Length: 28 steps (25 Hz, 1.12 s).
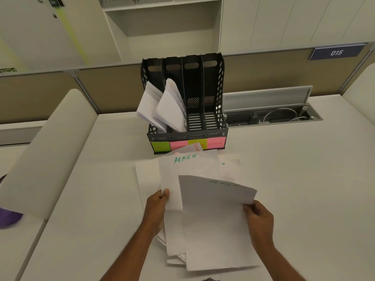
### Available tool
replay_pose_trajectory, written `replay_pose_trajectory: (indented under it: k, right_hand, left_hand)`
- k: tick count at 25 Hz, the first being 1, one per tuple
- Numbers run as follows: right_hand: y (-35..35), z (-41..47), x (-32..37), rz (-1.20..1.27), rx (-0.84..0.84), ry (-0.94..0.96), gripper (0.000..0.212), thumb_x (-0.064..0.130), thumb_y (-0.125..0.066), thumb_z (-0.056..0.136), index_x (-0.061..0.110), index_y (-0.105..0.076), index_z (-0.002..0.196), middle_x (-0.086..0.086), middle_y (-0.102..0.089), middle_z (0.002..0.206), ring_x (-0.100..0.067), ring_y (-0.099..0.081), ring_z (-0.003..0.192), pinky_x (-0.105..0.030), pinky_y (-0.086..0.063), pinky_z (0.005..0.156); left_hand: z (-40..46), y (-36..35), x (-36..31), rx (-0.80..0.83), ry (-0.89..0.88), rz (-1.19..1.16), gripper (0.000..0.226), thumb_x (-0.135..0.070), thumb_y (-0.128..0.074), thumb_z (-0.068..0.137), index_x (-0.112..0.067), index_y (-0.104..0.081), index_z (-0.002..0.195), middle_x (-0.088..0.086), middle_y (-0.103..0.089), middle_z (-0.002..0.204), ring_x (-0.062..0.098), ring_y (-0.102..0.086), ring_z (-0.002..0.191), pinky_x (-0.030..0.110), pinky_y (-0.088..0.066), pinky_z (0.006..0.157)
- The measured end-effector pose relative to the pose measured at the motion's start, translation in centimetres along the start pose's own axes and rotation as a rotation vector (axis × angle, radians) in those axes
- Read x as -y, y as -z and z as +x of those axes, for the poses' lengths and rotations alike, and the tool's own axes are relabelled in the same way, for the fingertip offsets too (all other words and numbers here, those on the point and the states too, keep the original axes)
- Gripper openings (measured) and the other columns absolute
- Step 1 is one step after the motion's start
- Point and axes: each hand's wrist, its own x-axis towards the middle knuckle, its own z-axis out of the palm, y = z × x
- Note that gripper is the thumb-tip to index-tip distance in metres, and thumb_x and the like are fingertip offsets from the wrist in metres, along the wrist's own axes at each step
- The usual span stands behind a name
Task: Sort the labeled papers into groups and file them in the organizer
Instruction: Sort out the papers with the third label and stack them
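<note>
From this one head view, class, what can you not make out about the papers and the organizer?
- Second sticky label: text too blurred.
- Third label: covered by a raised sheet.
- Sheets under the left hand: their labels hidden by upper papers.
- Filed papers: no writing visible.

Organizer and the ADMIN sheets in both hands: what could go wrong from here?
1. The filed stacks in the two left slots of the organizer lean out forward; a nudge might spill them.
2. The right hand pinches its ADMIN sheet by one edge, so it may sag and catch on a divider.
3. A FINANCE-labeled sheet covers part of the slot labels, so the wrong slot could be picked.
</note>
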Motion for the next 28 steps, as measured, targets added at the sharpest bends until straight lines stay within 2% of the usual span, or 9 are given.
replay_pose_trajectory:
  k: [5,7,9,12,15,19,22,25,28]
  right_hand:
    - [-3.2,-0.8,1.0,-0.240,0.006,0.025,0.016,0.010,-0.062,0.093,0.017,-0.075,0.092,0.000,-0.074,0.084,-0.020,-0.065,0.080,-0.020,-0.042,0.065]
    - [-4.1,-1.0,1.2,-0.286,0.156,0.033,0.014,0.016,-0.063,0.095,0.021,-0.075,0.088,0.005,-0.073,0.084,-0.016,-0.064,0.080,-0.011,-0.043,0.063]
    - [-4.0,-0.9,1.9,-0.239,0.185,0.054,0.012,0.019,-0.065,0.095,0.020,-0.076,0.100,0.008,-0.072,0.097,-0.012,-0.064,0.091,-0.002,-0.042,0.070]
    - [-2.7,1.4,2.8,-0.313,-0.060,0.107,0.033,0.011,-0.062,0.095,0.006,-0.065,0.128,-0.008,-0.068,0.122,-0.024,-0.064,0.108,-0.022,-0.044,0.091]
    - [-2.6,2.9,3.7,-0.451,0.143,0.014,0.041,0.008,-0.052,0.097,0.007,-0.054,0.138,-0.009,-0.066,0.126,-0.027,-0.060,0.117,-0.031,-0.042,0.101]
    - [-5.1,3.3,4.6,-0.453,0.290,-0.016,0.034,0.002,-0.045,0.091,0.015,-0.060,0.119,-0.002,-0.068,0.106,-0.029,-0.062,0.106,-0.026,-0.046,0.076]
    - [-6.2,3.2,5.2,-0.352,0.356,-0.053,0.048,-0.001,-0.045,0.087,0.015,-0.060,0.129,-0.005,-0.068,0.119,-0.024,-0.062,0.103,-0.021,-0.048,0.070]
    - [-6.7,2.7,5.2,-0.376,0.382,0.118,0.053,-0.006,-0.046,0.089,0.017,-0.062,0.134,-0.002,-0.064,0.131,-0.019,-0.060,0.108,-0.022,-0.050,0.087]
    - [-7.0,2.2,4.2,-0.504,0.342,0.379,0.038,-0.002,-0.054,0.096,0.017,-0.071,0.124,-0.008,-0.060,0.138,-0.027,-0.054,0.126,-0.033,-0.044,0.105]
  left_hand:
    - [-0.5,-0.4,1.0,0.109,-0.010,0.000,0.043,-0.051,-0.049,0.098,-0.022,-0.067,0.123,0.004,-0.074,0.119,0.024,-0.069,0.112,0.047,-0.053,0.099]
    - [-0.8,-0.5,1.3,0.118,-0.085,0.084,0.021,-0.035,-0.064,0.095,-0.029,-0.071,0.114,0.000,-0.077,0.112,0.021,-0.073,0.104,0.041,-0.059,0.089]
    - [-0.6,0.0,1.3,0.075,-0.120,0.105,0.024,-0.011,-0.069,0.092,-0.028,-0.073,0.108,0.002,-0.078,0.109,0.021,-0.074,0.099,0.039,-0.059,0.087]
    - [0.0,1.6,1.2,-0.030,-0.070,0.037,0.036,0.008,-0.068,0.086,-0.008,-0.068,0.119,0.011,-0.074,0.111,0.030,-0.069,0.101,0.046,-0.052,0.099]
    - [0.6,2.7,1.5,-0.082,-0.048,0.026,0.041,0.014,-0.068,0.081,0.003,-0.064,0.121,0.014,-0.072,0.110,0.033,-0.065,0.101,0.046,-0.049,0.101]
    - [0.1,2.2,1.3,-0.057,-0.054,-0.011,0.035,0.021,-0.056,0.074,-0.003,-0.075,0.091,0.009,-0.078,0.089,0.034,-0.066,0.094,0.038,-0.050,0.085]
    - [0.1,2.4,1.5,-0.003,-0.087,-0.021,0.041,0.016,-0.048,0.069,-0.006,-0.080,0.082,0.011,-0.079,0.088,0.035,-0.068,0.096,0.041,-0.051,0.087]
    - [0.6,2.7,1.9,-0.018,-0.091,-0.024,0.038,0.011,-0.049,0.070,-0.008,-0.080,0.080,0.008,-0.079,0.092,0.032,-0.068,0.102,0.038,-0.049,0.088]
    - [1.0,2.6,2.2,-0.022,-0.107,-0.030,0.034,0.004,-0.051,0.071,-0.010,-0.081,0.078,0.005,-0.079,0.094,0.029,-0.067,0.104,0.035,-0.047,0.088]
